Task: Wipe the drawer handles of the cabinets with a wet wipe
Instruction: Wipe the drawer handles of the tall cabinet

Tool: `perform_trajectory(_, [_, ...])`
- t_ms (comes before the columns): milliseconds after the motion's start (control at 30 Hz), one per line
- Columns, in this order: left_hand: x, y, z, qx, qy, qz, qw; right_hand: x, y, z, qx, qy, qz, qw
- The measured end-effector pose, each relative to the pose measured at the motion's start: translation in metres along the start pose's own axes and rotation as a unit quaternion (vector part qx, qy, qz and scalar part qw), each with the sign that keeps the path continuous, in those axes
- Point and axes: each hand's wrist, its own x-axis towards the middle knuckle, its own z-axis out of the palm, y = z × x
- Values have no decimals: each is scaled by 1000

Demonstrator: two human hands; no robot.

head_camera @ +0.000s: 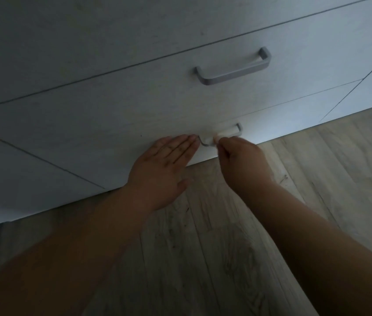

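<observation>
Pinching the wipe [210, 141] on the handle [239, 128], my right grip [242, 158] sees bare bar rightward. Left grip [164, 165] lies flat.

Pale white cabinet drawer fronts [112, 92] show a faint grain. The brushed silver-grey bar handle [233, 67] gleams dully; the white wet wipe [223, 134] is plain; the grey-beige plank floor [317, 167] has darker knots and streaks.

No readable text, labels or numbers in view. Drawer fronts [135, 106], upper handle [233, 69] and wet wipe [212, 139] are unmarked. Floor [317, 160] shows wood grain only.
</observation>
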Motion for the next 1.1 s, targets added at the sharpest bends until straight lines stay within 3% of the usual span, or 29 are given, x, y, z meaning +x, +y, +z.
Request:
perform_trajectory(233, [2, 5, -6, -24, -6, -8, 1000, 2, 0, 3, -11, 28, 31, 999])
perform_trajectory(400, [2, 8, -7, -53, -15, -20, 998, -2, -15, 11, -16, 17, -11, 1000])
perform_trajectory(500, [2, 7, -10, -60, -16, -19, 998, 4, 3, 1, -21, 37, 38, 998])
perform_trajectory(733, [2, 11, -6, -28, 5, -32, 999, -3, -17, 12, -6, 22, 0, 1000])
perform_trajectory(1100, [-24, 3, 5, 18, 18, -31, 999, 2, -27, 12, -7, 3, 34, 999])
